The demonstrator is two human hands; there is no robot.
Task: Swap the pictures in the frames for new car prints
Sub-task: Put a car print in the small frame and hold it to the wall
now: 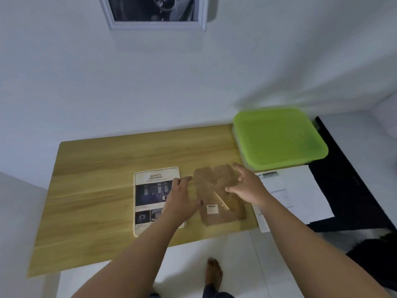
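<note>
As the right grip (247, 187) spreads open-fingered on the backing board (221, 214), the left grip (182, 196) touches its edge, hold unclear, above the car print (150, 190).

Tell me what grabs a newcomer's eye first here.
The bright green lid at the far right corner of the table stands out most. Mid-table, the left hand and right hand are at a blurred brown backing board, with a print headed SAFETY lying just left of it. A framed picture hangs on the wall above.
</note>
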